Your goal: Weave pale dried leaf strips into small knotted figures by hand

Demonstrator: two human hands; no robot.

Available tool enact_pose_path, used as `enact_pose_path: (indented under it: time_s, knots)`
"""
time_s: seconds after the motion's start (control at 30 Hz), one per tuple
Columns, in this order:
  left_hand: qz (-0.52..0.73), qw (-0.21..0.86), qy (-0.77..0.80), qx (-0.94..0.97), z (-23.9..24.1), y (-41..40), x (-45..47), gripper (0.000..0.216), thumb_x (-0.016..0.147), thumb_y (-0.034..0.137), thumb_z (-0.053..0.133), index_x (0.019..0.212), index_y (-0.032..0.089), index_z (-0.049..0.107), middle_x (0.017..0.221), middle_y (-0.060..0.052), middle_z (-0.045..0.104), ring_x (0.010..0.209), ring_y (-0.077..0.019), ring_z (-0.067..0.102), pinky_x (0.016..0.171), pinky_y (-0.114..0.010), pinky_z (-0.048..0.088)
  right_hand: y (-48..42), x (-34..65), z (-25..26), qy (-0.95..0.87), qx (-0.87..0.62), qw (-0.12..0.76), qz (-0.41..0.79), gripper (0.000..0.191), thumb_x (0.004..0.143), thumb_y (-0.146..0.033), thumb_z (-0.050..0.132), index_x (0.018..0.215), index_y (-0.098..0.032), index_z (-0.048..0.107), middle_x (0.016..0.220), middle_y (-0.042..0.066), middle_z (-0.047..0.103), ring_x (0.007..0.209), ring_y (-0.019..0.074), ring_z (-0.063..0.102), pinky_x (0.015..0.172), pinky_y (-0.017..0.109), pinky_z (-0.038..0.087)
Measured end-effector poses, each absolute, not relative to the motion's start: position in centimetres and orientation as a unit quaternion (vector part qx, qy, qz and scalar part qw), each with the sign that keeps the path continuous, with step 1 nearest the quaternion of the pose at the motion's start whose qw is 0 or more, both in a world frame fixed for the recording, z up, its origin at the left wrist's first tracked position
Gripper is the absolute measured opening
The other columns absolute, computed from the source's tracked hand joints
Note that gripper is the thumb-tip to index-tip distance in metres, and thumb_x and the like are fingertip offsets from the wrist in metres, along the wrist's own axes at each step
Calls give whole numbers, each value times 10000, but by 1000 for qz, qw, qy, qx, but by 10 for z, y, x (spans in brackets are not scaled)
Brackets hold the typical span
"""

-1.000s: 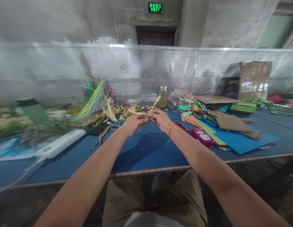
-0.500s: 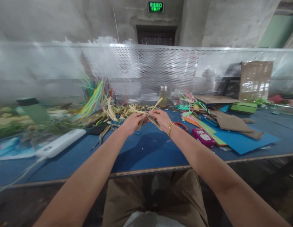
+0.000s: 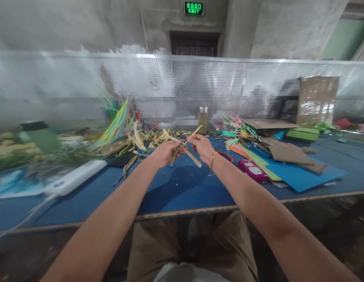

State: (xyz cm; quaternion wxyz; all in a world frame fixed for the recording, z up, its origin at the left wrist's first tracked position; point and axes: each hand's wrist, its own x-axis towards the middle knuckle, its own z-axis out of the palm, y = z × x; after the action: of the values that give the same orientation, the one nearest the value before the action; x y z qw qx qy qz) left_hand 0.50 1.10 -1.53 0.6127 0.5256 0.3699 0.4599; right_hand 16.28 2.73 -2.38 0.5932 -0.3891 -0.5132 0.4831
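Note:
Several flat, straw-coloured strips [image 3: 193, 156], like dried husk or leaf, cross one another between my two hands above the blue tabletop [image 3: 170, 192]. My left hand [image 3: 164, 152] pinches the strips near their crossing. With thumb and fingertips, my right hand [image 3: 202, 147] grips a strip whose pale end points up and right. Two other ends hang below the crossing, one down-left and one down-right. How the strips join at the centre is partly hidden by my fingers. A gold bracelet [image 3: 212, 159] circles my right wrist.
Behind my hands lies a heap of dry strips [image 3: 152, 137]. At left are a white power strip [image 3: 76, 178] and a green bottle [image 3: 42, 137]. Red-handled scissors [image 3: 225, 156], a purple device [image 3: 252, 170], blue paper [image 3: 302, 174] and cardboard [image 3: 289, 152] lie right. A perforated metal screen [image 3: 182, 86] stands behind.
My right hand has shifted slightly right and up, away from the crossing. The down-right strip now hangs in plain sight between my hands. My left hand has hardly moved.

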Motion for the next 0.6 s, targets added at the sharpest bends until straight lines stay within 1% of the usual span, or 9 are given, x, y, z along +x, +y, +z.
enact_pose_path:
  time_s: [0.07,0.2,0.3,0.47,0.6]
  knots:
    - [456,614,371,527,-15,11,5,188,800,247,632,952,145,675,889,-108,705,733,-144,648,513,-187,426,26,162,-24,-512,-385,596,485,263,596,-362,733,664,-190,546,559,-61,459,538,83,430,510,227,345]
    - [459,582,396,541,-19,15,4,123,722,198,711,824,129,701,887,-87,695,673,-102,602,505,-181,396,26,160,-25,-515,-375,603,479,252,607,-333,722,632,-187,518,542,-61,441,532,84,411,511,232,326]
    - [455,574,402,550,-22,17,4,106,690,194,735,762,123,704,843,-83,690,677,-105,591,535,-200,398,30,161,-26,-514,-379,620,457,228,624,-319,699,624,-184,515,540,-61,443,523,80,395,516,235,318]
    - [452,573,396,558,-21,16,6,81,678,185,735,716,125,698,719,-55,664,617,-92,551,571,-223,404,39,165,-27,-513,-388,637,425,217,625,-333,692,638,-182,536,559,-58,461,535,77,387,523,227,318]
    - [450,571,388,567,-20,15,5,82,670,179,733,715,120,697,700,-54,656,593,-88,528,570,-227,401,39,166,-26,-526,-390,639,404,247,624,-361,694,610,-189,516,552,-57,450,527,77,375,529,230,323]
